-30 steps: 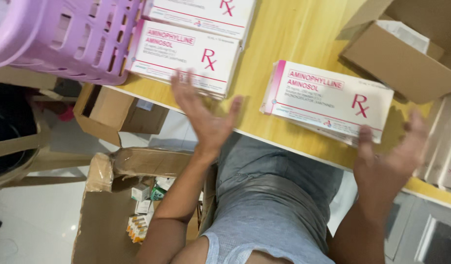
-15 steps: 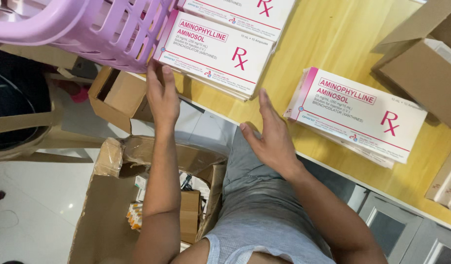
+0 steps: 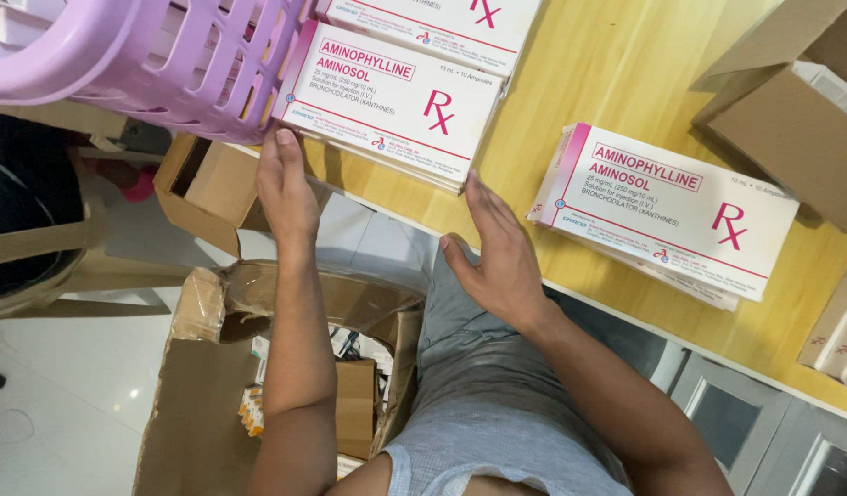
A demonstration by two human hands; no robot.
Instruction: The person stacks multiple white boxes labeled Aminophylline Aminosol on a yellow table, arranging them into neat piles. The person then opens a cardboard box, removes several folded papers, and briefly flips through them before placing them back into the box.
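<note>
A stack of flat white medicine boxes with pink trim (image 3: 391, 101) lies at the near edge of a yellow wooden table (image 3: 616, 83). My left hand (image 3: 286, 188) has its fingertips against the stack's left corner, fingers straight. My right hand (image 3: 497, 253) stands flat with its fingertips at the stack's right corner, thumb apart. Neither hand grips the boxes. A second stack of the same boxes (image 3: 667, 207) rests to the right, apart from both hands.
A lilac plastic basket (image 3: 139, 60) sits at the table's left end, touching the stack. Brown cartons (image 3: 790, 101) stand at the right. Below the table edge an open cardboard box (image 3: 258, 386) with small packs sits on the pale floor.
Both hands have moved from the air near the table edge up to the two near corners of the left stack. The view has drifted so the boxes look closer.
</note>
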